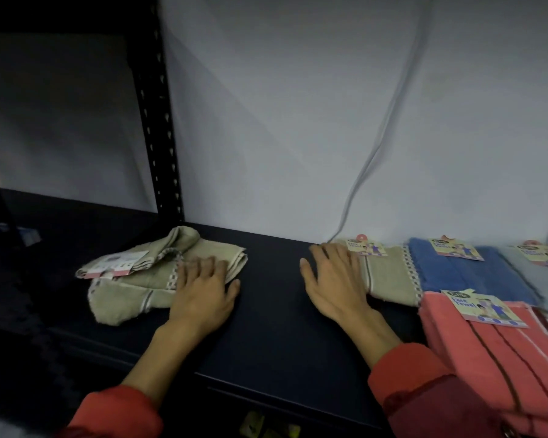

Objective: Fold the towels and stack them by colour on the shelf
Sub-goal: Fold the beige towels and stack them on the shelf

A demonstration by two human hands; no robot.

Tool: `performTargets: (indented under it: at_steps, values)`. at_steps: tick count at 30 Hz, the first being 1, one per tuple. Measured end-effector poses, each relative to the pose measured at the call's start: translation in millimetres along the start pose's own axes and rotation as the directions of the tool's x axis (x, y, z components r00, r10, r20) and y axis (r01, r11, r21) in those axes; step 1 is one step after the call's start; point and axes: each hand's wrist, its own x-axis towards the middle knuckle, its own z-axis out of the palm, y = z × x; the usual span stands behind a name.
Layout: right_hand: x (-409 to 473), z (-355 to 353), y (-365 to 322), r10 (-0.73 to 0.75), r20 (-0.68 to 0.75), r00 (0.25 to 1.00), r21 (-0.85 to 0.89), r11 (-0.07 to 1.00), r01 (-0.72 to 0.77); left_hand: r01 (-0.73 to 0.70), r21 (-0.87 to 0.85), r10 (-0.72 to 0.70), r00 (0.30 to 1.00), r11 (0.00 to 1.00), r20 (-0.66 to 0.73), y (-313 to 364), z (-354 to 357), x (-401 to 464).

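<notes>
Towels lie along a dark shelf [266,279] in front of a pale wall [298,121]. A loosely bunched beige towel [133,289] sits under the left hand [203,292], its long axis running left to right, its paper label [114,263] at the far-left end, away from the fingers. That hand lies flat with straight fingers pressing the towel's right part — nothing is gripped. The right hand [336,286] is spread wide too, its fingertips resting on the left edge of a folded beige towel [389,276], which points away towards the wall. Just right of that towel lies a blue towel [469,276], then a grey towel [538,279] — both labelled. Nearer than these, right of the right wrist, a pink towel [487,358] hangs over the shelf's front edge, stripes running front to back. Both arms wear red sleeves [405,374].
</notes>
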Motion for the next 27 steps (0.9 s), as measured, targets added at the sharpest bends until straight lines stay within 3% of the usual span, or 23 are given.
performTargets:
  at_steps: [3,5,8,11,19,23,25,27]
  values:
    - [-8.7,-2.7,-21.0,-0.108,0.084,0.991,0.282,0.956,0.080,-0.188,-0.065,0.191,0.980,0.980,0.054,5.6,-1.2,-20.1]
    - [-15.1,-6.9,-31.1,-0.161,0.127,0.979,0.462,0.883,0.085,-0.331,-0.195,0.351,0.934,0.923,0.073,7.9,-7.1,-34.9]
    - [-22.7,-11.3,-33.3,-0.213,0.228,0.950,0.497,0.864,0.075,-0.378,-0.513,0.475,0.878,0.770,0.066,5.7,-25.1,-55.7]
    - [-34.6,-21.1,-29.7,-0.193,0.331,0.923,0.382,0.922,0.056,-0.309,-0.597,0.366,0.930,0.740,-0.028,-9.7,-36.3,-69.5]
    - [-75.0,-62.2,-39.8,-0.140,0.334,0.932,0.110,0.988,0.109,-0.186,-0.431,0.116,0.976,0.883,-0.183,-38.1,-32.9,-69.6]
    - [-73.4,-66.0,-39.2,-0.022,0.388,0.922,0.171,0.984,-0.049,0.006,-0.284,-0.074,0.971,0.959,-0.229,-46.6,-31.8,-67.2]
    - [-76.4,-64.1,-35.5,0.086,0.382,0.920,0.155,0.976,-0.155,0.162,-0.158,-0.190,0.965,0.974,-0.178,-59.8,-35.1,-64.4]
    - [-79.0,-63.8,-32.0,0.148,0.344,0.927,0.164,0.963,-0.214,0.189,-0.117,-0.204,0.970,0.975,-0.133,-72.8,-37.9,-62.0]
